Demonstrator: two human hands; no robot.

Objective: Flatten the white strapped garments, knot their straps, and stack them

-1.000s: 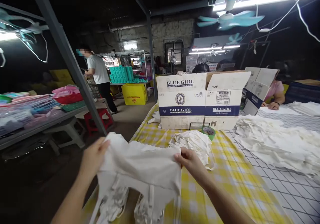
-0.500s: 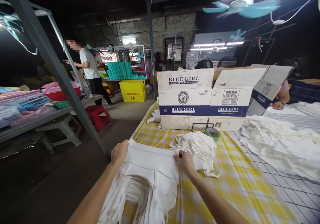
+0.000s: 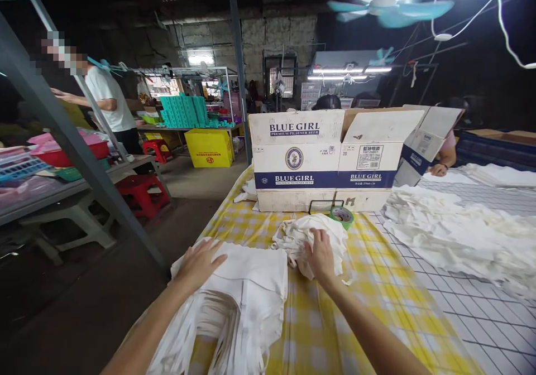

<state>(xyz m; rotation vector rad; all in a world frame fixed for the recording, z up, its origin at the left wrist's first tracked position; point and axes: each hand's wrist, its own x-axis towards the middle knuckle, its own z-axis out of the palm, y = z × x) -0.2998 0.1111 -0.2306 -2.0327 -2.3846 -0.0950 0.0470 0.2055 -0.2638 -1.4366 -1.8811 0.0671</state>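
A white garment with fringed strips lies flat at the near edge of the table with the yellow checked cloth. My left hand rests flat on its top left part, fingers spread. My right hand lies on a crumpled heap of white cloth just to the right of the garment, fingers curled into the fabric. A green tape roll sits behind the heap.
An open "Blue Girl" cardboard box stands across the table behind the heap. More white cloth is spread at the right. A person's hand rests beyond the box. Another person stands at left near benches, red stools and a slanted steel post.
The garment was held up, then laid down flat on the table. My left hand now presses on it, and my right hand has let go and moved onto the crumpled heap.
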